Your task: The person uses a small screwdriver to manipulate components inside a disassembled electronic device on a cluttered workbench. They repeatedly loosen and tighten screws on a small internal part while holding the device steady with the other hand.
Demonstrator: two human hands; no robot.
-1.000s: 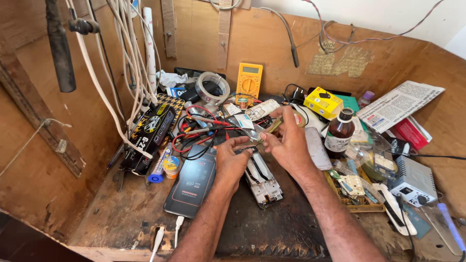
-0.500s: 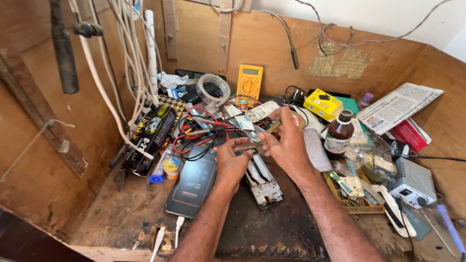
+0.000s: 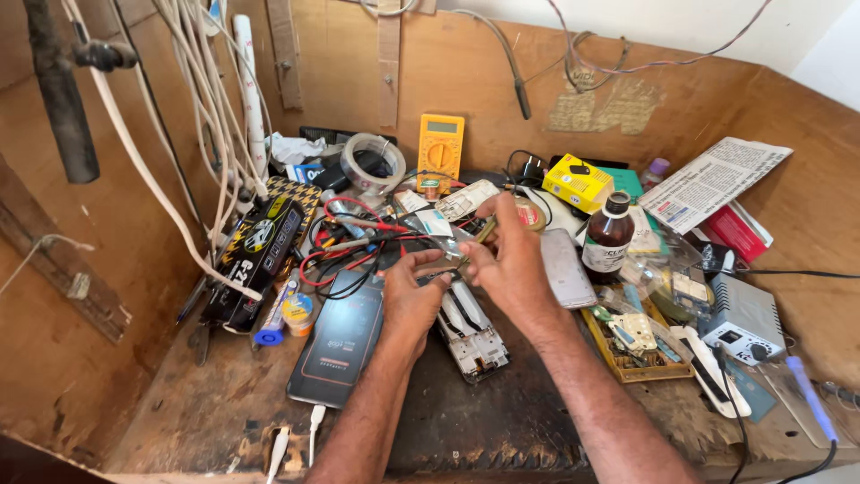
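Roughly at the middle of the frame, both hands meet over a scarred wooden bench walled with plywood. The left hand and the right hand pinch a small, thin metallic part between their fingertips, each grip closed on it, just above an opened phone frame with pale ribs that lies flat on a dark mat. Left of that frame lies a glossy black smartphone, face up. A tangle of red and black wires sits above the left hand. Farther back stand a yellow multimeter, a clear tape roll and a yellow box. A brown glass bottle with a black cap stands to the right of the hands. Lower right, a shallow yellowish tray holds small circuit boards and parts. White cables hang at the upper left, and a folded newspaper rests at the upper right.
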